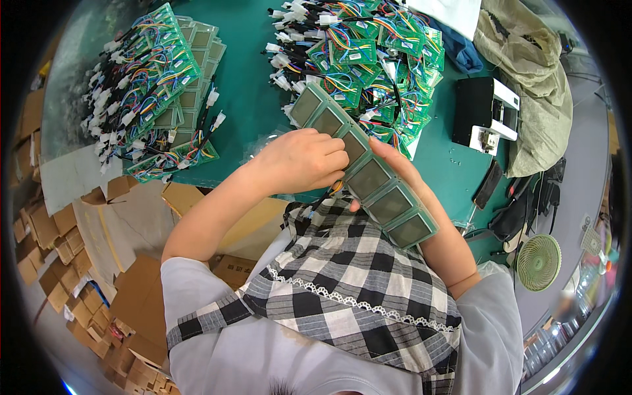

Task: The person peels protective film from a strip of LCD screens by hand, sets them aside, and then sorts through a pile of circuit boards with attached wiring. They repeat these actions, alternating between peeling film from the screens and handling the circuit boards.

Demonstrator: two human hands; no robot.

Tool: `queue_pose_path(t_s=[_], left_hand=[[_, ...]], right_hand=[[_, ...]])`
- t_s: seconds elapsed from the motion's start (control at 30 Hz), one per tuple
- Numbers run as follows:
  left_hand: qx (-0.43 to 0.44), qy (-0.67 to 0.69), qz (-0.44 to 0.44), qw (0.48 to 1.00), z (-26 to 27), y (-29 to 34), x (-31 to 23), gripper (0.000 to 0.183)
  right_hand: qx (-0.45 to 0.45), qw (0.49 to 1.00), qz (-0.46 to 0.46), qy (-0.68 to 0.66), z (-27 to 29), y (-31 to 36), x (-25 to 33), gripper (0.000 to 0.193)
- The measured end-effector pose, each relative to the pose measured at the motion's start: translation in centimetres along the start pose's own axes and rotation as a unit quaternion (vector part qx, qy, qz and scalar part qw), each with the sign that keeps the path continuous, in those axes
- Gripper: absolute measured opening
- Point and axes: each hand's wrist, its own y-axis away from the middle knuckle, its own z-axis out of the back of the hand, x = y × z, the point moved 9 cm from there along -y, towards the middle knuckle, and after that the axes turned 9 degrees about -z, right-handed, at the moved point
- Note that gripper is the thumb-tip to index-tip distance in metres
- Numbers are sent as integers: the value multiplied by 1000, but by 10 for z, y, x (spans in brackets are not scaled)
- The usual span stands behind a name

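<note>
A long strip of joined circuit boards with grey display windows [368, 180] lies tilted in front of my chest, screens facing up. My right hand [403, 168] grips it from behind, thumb and fingers at its edges; the strip covers much of that hand. My left hand [304, 160] is closed against the strip's left edge, near its upper screens. What its curled fingertips pinch, if anything, is hidden. Some coloured wires [336, 187] show just below the left hand, partly hidden by the strip.
A heap of green wired boards [355, 52] lies on the green table [243, 72] beyond my hands. Another stack of wired boards [158, 85] sits at left. On the right are a black-and-white device [484, 115], a phone [488, 184], a cloth sack [526, 66] and a small fan [538, 263].
</note>
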Motion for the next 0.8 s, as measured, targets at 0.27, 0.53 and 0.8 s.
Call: queue_pose_path(t_s=[0.27,0.53,0.8], left_hand=[[17,-6,-11,1000,1,0,-1,19],[30,18,-15,999,3,-1,1,19],[23,39,-14,999,5,-1,-1,17]], right_hand=[[-36,999,-8,5,-1,2,1,47],[-6,1000,-27,-2,6,-6,-5,46],[-7,1000,-20,-8,3,-5,-4,48]])
